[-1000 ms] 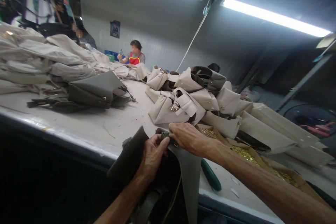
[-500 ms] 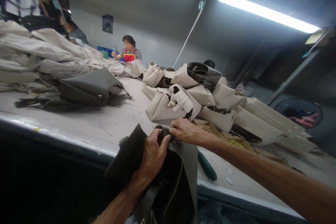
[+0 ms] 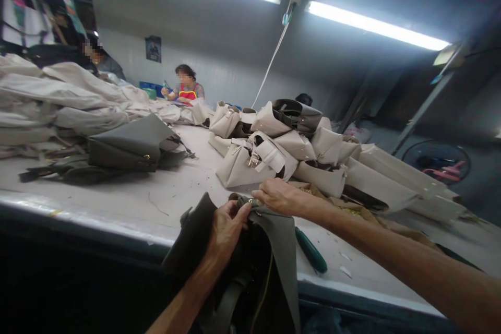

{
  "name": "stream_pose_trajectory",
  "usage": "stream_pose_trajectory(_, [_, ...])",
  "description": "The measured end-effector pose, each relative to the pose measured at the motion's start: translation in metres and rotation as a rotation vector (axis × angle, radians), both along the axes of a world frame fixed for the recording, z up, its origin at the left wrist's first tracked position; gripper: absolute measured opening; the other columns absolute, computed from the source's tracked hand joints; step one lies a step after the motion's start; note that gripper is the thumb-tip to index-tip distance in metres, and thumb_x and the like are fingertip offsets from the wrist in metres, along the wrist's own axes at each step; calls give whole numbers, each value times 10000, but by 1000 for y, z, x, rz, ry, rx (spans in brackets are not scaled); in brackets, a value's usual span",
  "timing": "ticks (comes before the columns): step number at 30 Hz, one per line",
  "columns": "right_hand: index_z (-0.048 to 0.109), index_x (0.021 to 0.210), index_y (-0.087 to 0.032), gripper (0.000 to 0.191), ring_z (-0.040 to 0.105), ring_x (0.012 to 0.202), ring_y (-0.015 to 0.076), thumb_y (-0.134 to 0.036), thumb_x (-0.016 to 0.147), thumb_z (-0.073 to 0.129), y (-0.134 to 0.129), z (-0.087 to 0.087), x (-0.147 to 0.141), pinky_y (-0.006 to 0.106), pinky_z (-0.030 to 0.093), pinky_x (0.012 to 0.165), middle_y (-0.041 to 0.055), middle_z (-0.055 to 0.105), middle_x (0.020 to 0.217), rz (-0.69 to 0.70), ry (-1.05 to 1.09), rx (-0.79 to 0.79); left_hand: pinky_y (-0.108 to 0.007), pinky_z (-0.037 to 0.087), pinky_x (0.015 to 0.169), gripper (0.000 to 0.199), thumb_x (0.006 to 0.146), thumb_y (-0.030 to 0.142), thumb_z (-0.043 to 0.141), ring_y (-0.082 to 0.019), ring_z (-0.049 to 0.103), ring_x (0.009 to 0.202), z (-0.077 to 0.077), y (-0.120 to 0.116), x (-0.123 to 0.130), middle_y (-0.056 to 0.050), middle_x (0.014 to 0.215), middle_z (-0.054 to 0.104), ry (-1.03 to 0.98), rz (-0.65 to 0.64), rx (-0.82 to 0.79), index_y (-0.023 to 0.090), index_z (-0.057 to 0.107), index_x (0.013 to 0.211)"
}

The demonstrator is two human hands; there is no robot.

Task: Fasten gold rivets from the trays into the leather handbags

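Observation:
A dark grey-green handbag point(image 3: 285, 250) hangs open over the table's front edge, its dark inside and a zip facing me. My left hand point(image 3: 227, 227) is closed on the bag's upper edge, pinching a strap tab between thumb and fingers. Just beyond the left thumb, a small gold-coloured metal fitting point(image 3: 250, 201) shows on the strap. My right hand point(image 3: 278, 195) is closed beside that fitting, its fingertips pressed together. What lies between those fingertips is too small to make out.
Beige handbags point(image 3: 250, 164) are piled ahead, beside boxes of small metal parts point(image 3: 352, 212). A green-handled tool point(image 3: 311, 250) lies right of the bag. Another dark bag point(image 3: 123, 141) rests left, before heaped beige pieces point(image 3: 74, 86). Two people point(image 3: 188, 88) sit behind.
The strap end has tipped lower and the gold-coloured fitting now shows between my hands. My right fingers have shifted slightly off the strap. The view has turned a little.

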State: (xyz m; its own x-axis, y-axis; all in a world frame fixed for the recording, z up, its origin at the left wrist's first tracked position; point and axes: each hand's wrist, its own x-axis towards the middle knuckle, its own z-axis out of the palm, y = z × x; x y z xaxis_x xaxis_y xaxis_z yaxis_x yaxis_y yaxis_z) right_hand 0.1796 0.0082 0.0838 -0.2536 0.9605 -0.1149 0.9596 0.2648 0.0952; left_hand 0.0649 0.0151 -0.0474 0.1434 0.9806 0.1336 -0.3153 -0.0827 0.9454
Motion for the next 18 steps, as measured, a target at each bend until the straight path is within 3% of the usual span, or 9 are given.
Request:
stream_pose_trajectory(5, [702, 850, -127, 380, 626, 676, 252, -483, 829, 572, -25, -7, -13, 286, 388, 551, 142, 671, 753, -21, -176, 18, -161, 405, 501, 401, 680, 501, 718, -68, 511, 515, -1, 6, 1, 9, 606, 563, -162, -155, -117, 116, 611, 713])
stream_pose_trajectory(10, [686, 772, -146, 236, 597, 617, 191, -212, 872, 483, -14, -10, 8, 262, 341, 535, 98, 655, 706, 25, -209, 76, -194, 508, 568, 381, 698, 427, 712, -116, 610, 619, 8, 12, -12, -68, 767, 670, -12, -153, 14, 96, 678, 883])
stream_pose_trajectory(13, [604, 673, -144, 268, 498, 519, 119, -195, 880, 442, 3, -5, 35, 232, 304, 500, 30, 564, 600, 90, -54, 1, -240, 545, 575, 374, 680, 361, 714, -162, 652, 660, 19, 16, -26, -105, 869, 697, 83, -47, 92, 97, 669, 941])
stream_pose_trajectory(18, [449, 633, -165, 319, 425, 433, 94, -306, 907, 364, 16, 0, 60, 208, 309, 452, -31, 408, 509, -27, 351, -188, -255, 557, 649, 340, 751, 386, 641, -181, 665, 731, 40, 11, -50, -104, 890, 702, 178, 29, 170, 113, 661, 953])
